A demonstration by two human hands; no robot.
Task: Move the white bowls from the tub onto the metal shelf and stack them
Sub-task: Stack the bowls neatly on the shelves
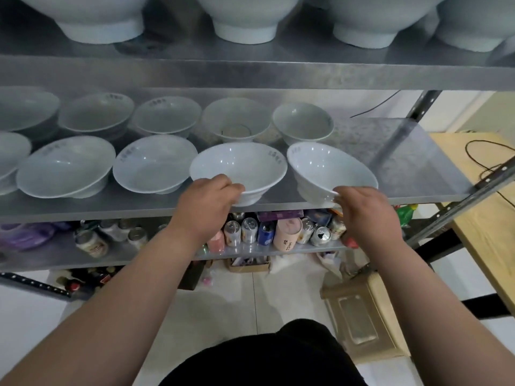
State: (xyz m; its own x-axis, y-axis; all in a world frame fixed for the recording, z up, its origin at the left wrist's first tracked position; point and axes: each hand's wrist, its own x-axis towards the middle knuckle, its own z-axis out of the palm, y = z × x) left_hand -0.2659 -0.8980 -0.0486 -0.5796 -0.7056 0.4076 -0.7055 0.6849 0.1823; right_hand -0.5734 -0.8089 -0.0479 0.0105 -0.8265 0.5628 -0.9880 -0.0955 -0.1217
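Gripping the near side of one white bowl (242,165), the left hand (207,203) has its fingers curled on the wall just under the rim. The right hand (367,211) pinches the near rim of a second bowl (326,171), which is tilted with its opening turned a little to the left. Both bowls are at the front edge of the metal shelf (404,168), just beside each other. To the left of them, more front-row bowls (154,162) stand in low stacks, and a back row of bowls (235,119) stands behind. The top shelf carries large bowls (245,20), seen from below. Under the hands, a lower shelf holds drink cans (249,229). A wooden surface (487,218) stands at the right, and a cardboard box (359,316) lies on the floor.
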